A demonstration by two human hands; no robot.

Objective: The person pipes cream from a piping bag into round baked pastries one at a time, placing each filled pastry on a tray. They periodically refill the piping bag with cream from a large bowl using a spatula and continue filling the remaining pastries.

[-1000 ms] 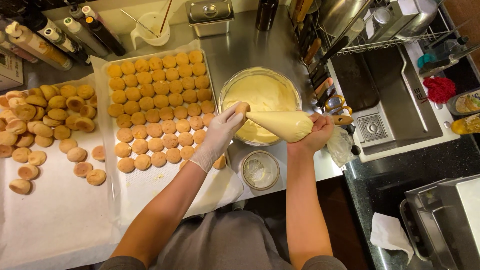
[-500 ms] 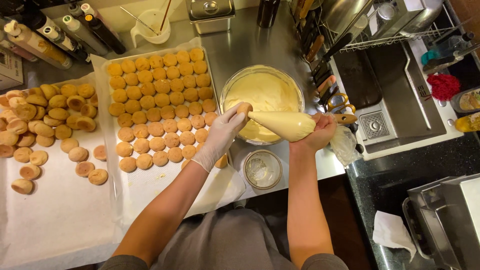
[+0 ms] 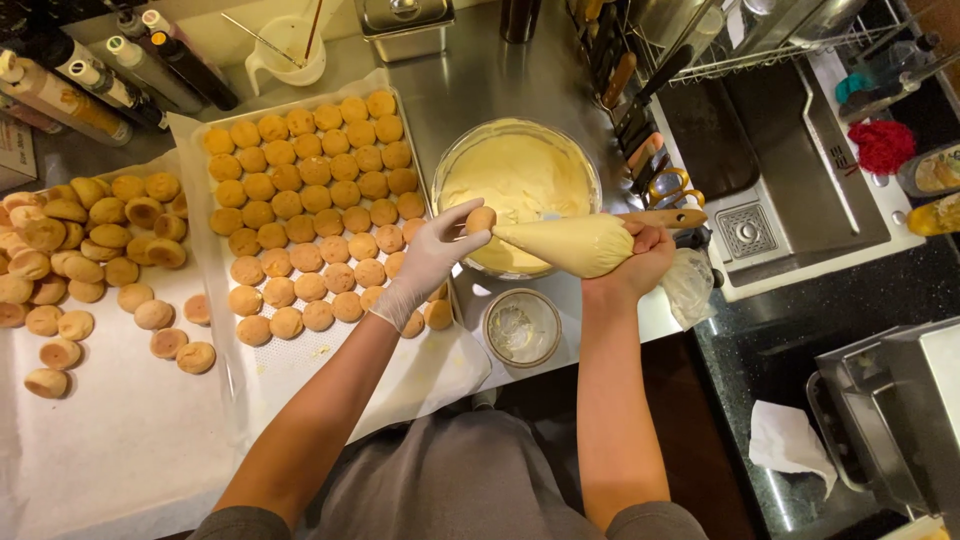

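The gloved left hand (image 3: 432, 258) pinches one small round puff (image 3: 481, 218) between its fingertips, held over the near rim of the cream bowl (image 3: 520, 190). The bare right hand (image 3: 640, 260) has its grip closed around the full piping bag (image 3: 570, 245), tip against the puff. Squeezing too hard could likely split the shell or spill cream onto the surface (image 3: 490, 90); a loose pinch might drop it into the bowl.

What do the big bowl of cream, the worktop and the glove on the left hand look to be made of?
The big bowl looks like clear glass or plastic: cream shows through its see-through rim. The worktop seems to be brushed steel: grey, with a dull sheen. The glove on the left hand looks like thin latex or vinyl: whitish, slightly translucent, wrinkled over the fingers.
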